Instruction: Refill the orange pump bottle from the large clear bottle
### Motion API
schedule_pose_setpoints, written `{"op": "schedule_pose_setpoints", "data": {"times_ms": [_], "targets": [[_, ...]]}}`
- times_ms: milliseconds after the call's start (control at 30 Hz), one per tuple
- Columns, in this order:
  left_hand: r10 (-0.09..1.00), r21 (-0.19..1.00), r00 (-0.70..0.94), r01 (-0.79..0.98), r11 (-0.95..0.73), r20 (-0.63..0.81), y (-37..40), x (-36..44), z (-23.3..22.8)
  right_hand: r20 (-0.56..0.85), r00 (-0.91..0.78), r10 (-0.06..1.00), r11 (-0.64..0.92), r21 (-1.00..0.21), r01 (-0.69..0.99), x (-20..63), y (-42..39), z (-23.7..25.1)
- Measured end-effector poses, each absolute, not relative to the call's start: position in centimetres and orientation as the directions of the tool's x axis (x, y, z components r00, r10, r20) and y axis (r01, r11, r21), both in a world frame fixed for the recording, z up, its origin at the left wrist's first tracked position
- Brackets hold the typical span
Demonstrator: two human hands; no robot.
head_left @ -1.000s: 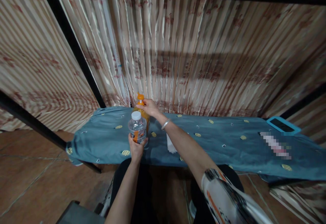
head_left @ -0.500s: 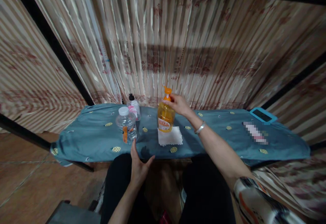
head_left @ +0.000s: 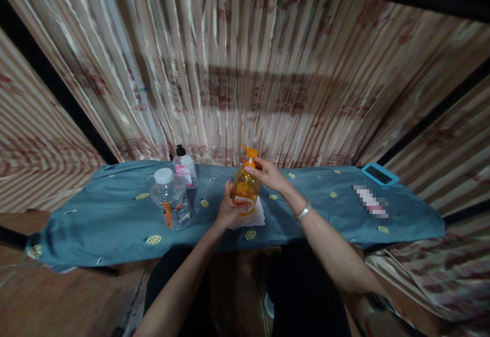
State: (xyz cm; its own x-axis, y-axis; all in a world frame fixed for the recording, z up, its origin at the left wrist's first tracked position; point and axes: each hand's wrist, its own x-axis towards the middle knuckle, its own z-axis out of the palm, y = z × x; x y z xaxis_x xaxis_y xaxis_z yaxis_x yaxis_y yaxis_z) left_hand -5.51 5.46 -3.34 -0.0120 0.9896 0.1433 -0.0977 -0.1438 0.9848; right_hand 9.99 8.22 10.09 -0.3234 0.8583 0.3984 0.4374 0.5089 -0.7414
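Orange liquid fills the pump bottle (head_left: 245,186) you are holding upright on the white napkin (head_left: 255,218), mid-table on the blue cloth (head_left: 107,209). Your left hand (head_left: 226,209) is wrapping its lower body; your right hand (head_left: 268,173) is pinching the neck under the pump. The clear water bottle (head_left: 171,198) is standing just left.

The left hand (head_left: 226,209) covers the bottom of the orange bottle (head_left: 245,186), so its label cannot be read. The white cloth (head_left: 255,218) is mostly hidden under them. A flat thing (head_left: 369,201) on the table is blurred out. The small bottle's (head_left: 185,168) label is too small to read.
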Motion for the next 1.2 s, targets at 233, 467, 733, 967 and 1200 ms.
{"op": "schedule_pose_setpoints", "data": {"times_ms": [233,467,733,967,1200], "targets": [[0.988,0.985,0.018,-0.093,-0.149,0.151,6.4,-4.0,-3.8,0.428,-0.015,0.904,0.394,-0.817,0.421,9.8,7.9,7.5],[0.994,0.994,0.014,-0.001,-0.106,0.106,6.0,-4.4,-3.4,0.367,-0.107,0.924,0.382,-0.896,0.227,9.7,7.3,7.0],[0.994,0.994,0.032,-0.042,-0.099,0.101,6.1,-4.5,-3.0,0.347,-0.221,0.911,0.394,-0.890,0.228,10.9,7.3,8.7],[0.996,0.996,0.019,-0.005,-0.084,0.084,6.0,-4.4,-2.9,0.447,-0.038,0.894,0.413,-0.786,0.460,11.0,6.6,10.1],[0.994,0.994,0.026,0.004,-0.107,0.106,6.0,-4.4,-3.1,0.403,-0.237,0.884,0.466,-0.723,0.510,11.7,6.5,11.5]]}}
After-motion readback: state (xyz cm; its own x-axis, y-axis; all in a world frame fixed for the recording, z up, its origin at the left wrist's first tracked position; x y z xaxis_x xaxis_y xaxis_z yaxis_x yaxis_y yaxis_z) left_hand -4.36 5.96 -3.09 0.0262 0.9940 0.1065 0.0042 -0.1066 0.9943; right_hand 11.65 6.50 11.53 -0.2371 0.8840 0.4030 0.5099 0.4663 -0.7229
